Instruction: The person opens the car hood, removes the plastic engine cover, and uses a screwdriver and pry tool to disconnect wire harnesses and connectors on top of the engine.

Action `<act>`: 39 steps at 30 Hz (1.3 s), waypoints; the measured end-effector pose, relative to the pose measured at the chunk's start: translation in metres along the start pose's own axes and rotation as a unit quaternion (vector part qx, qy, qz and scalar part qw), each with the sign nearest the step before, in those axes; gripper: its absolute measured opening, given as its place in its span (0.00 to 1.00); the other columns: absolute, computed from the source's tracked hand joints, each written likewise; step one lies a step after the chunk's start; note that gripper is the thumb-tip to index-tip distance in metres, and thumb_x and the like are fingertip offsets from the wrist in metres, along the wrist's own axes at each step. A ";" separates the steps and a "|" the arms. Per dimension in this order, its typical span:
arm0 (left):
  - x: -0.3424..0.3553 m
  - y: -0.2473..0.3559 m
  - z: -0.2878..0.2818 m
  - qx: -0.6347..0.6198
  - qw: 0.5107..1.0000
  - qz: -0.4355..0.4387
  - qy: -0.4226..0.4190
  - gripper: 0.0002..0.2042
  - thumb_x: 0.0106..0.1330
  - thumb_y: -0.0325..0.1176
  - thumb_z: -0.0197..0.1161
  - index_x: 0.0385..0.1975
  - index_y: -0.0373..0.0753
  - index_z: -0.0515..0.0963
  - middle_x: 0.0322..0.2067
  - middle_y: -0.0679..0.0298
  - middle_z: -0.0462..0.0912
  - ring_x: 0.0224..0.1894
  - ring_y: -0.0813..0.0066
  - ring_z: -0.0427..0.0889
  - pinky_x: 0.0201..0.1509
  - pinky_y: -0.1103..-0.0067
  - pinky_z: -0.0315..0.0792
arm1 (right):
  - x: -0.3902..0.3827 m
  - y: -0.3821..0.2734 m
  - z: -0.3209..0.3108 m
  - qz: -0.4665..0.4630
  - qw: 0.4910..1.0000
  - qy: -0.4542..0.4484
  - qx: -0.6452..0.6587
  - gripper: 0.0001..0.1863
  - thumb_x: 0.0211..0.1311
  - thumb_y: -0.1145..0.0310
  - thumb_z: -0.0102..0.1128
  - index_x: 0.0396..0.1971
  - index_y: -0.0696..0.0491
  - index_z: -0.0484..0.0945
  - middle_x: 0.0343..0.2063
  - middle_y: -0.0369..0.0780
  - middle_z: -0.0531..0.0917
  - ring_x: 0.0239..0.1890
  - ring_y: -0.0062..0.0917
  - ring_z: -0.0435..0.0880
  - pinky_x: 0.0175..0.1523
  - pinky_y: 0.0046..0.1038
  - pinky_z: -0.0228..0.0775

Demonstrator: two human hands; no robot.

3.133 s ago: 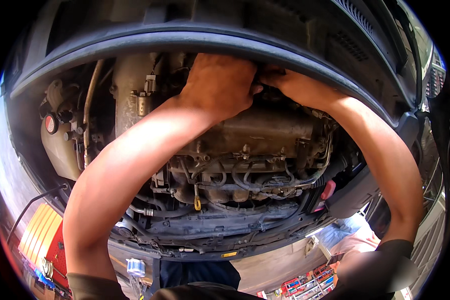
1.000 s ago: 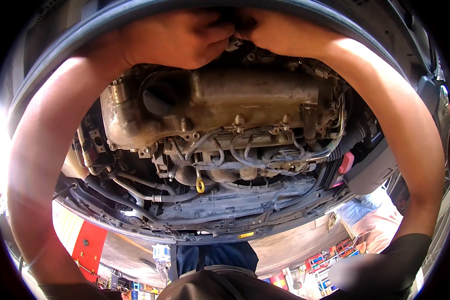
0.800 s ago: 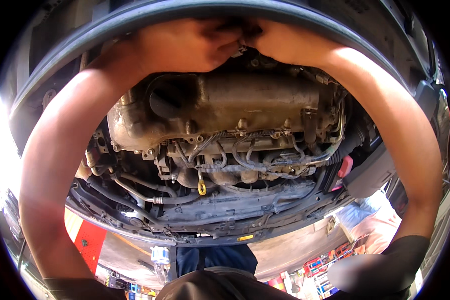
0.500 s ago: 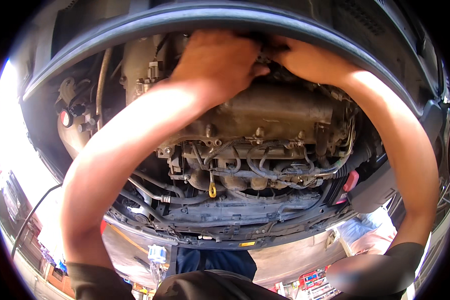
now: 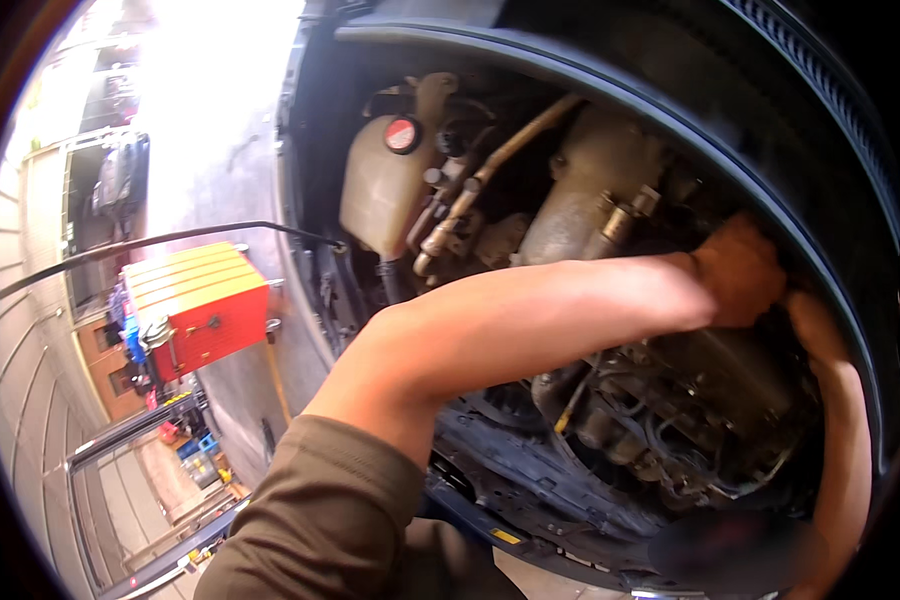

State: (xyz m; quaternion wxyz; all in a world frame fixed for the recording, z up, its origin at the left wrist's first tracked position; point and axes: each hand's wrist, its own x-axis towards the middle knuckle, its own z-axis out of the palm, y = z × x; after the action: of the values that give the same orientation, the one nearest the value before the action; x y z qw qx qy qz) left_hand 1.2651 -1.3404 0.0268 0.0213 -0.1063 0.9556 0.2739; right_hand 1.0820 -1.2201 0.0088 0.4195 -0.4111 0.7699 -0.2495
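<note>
Both arms reach into a car's engine bay. My left hand is bent into a closed shape at the back of the engine, close under a dark curved panel edge. Its fingertips are in shadow, and whatever they grip cannot be made out. My right hand lies just beside it, under the same edge, with its fingers mostly hidden. Nearer to me, a yellow dipstick handle and dark hoses run along the engine's front.
To the left in the bay sits a cream plastic reservoir with a red-and-black cap. A thin dark rod slants out over the fender. Beyond the car stands a red tool chest.
My view has swung left and tilted, bringing the tool chest and reservoir into plain sight. Both hands stay close together behind the engine and now appear farther right in the picture.
</note>
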 end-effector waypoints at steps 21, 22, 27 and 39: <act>-0.431 0.181 0.059 -0.312 0.943 -0.101 0.062 0.16 0.61 0.33 0.67 0.49 0.36 0.79 0.41 0.60 0.83 0.40 0.63 0.83 0.44 0.70 0.77 | -0.450 -0.048 0.174 0.237 0.966 -0.014 -0.100 0.29 0.62 0.64 0.65 0.62 0.56 0.72 0.51 0.50 0.78 0.42 0.38 0.80 0.49 0.36 0.73; -0.463 0.184 0.058 -0.313 0.940 -0.129 0.028 0.14 0.62 0.33 0.67 0.46 0.37 0.80 0.38 0.60 0.83 0.39 0.61 0.83 0.44 0.69 0.77 | -0.496 -0.037 0.194 0.293 0.944 -0.119 -0.093 0.30 0.61 0.60 0.65 0.62 0.55 0.72 0.51 0.50 0.79 0.46 0.41 0.81 0.52 0.37 0.73; -0.599 0.203 0.072 -0.247 0.912 -0.319 -0.074 0.12 0.65 0.38 0.64 0.43 0.37 0.82 0.36 0.55 0.83 0.41 0.53 0.83 0.47 0.65 0.77 | -0.603 -0.057 0.238 0.227 0.920 -0.300 -0.114 0.33 0.61 0.53 0.66 0.63 0.52 0.72 0.55 0.51 0.80 0.54 0.45 0.80 0.59 0.42 0.72; -0.980 0.348 0.257 -0.464 0.281 -0.812 0.217 0.23 0.76 0.50 0.52 0.35 0.34 0.84 0.29 0.60 0.85 0.29 0.72 0.82 0.35 0.74 0.77 | -0.650 0.076 0.281 0.242 0.960 0.070 0.124 0.19 0.71 0.63 0.58 0.54 0.59 0.78 0.36 0.36 0.82 0.31 0.15 0.77 0.34 0.17 0.70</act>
State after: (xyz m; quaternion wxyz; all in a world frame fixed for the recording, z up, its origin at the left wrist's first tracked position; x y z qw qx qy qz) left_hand 2.1428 -0.7288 0.0861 -0.0285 -0.8749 0.0596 0.4798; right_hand 1.4905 -0.6428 0.0936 0.4600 -0.1381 0.8370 -0.2623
